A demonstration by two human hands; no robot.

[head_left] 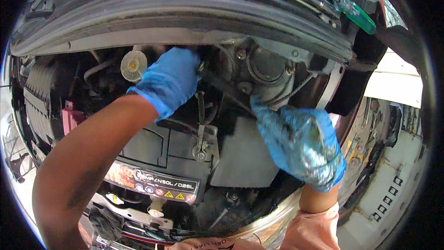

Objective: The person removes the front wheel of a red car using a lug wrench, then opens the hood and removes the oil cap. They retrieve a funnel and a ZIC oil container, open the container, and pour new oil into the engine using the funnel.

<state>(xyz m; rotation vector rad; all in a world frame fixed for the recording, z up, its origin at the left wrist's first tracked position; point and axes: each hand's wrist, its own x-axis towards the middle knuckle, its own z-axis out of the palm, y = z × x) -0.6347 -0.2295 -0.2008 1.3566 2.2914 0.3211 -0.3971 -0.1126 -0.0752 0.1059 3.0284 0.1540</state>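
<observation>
A dark bar (227,89) slants between the two gloved hands, its upper end beside the left hand's (172,81) curled fingers, its lower end at the right hand's (300,144) fingertips. Blur hides whether either set of fingers grips it; I cannot tell. A round metal mount (268,67) sits above the right fingers; the battery (145,146) lies below the left ones.
</observation>
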